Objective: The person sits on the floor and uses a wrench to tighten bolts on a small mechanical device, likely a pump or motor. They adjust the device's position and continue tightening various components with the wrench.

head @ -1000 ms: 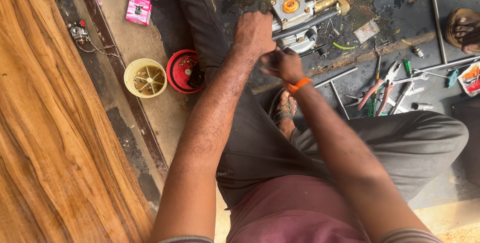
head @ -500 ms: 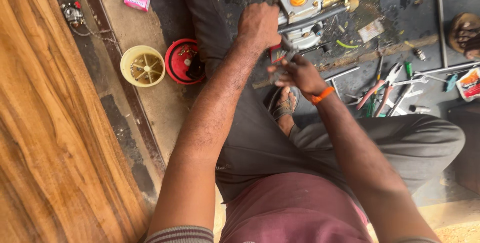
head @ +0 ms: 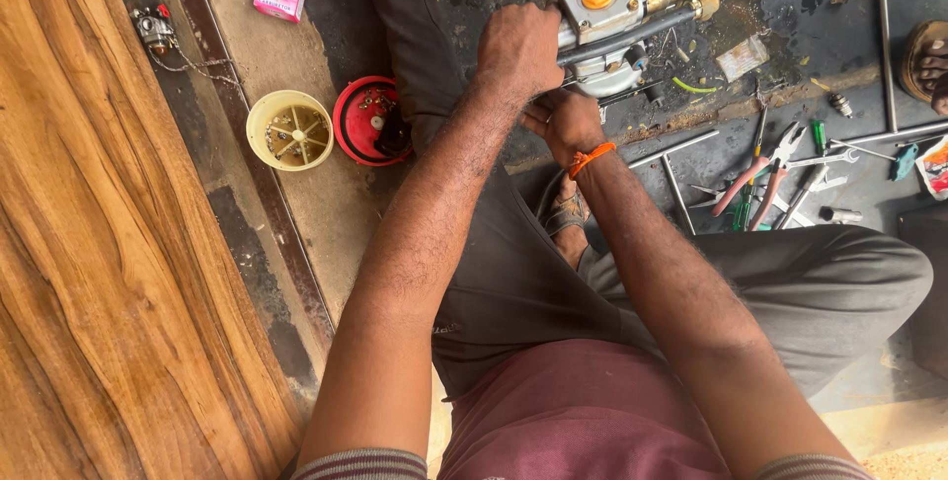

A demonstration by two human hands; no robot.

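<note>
Oily floor: left hand (head: 518, 50) grips grey engine part (head: 617, 31), lying left-right; right hand (head: 568, 124) curled beneath.

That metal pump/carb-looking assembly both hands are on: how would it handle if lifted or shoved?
The metal assembly looks like cast grey metal with brass fittings, so probably rigid and heavy for its size. Its blocky, irregular shape suggests it would slide rather than roll. The dark floor looks oily, so it may be slippery; the left hand clamps it while the right hand works below.
</note>
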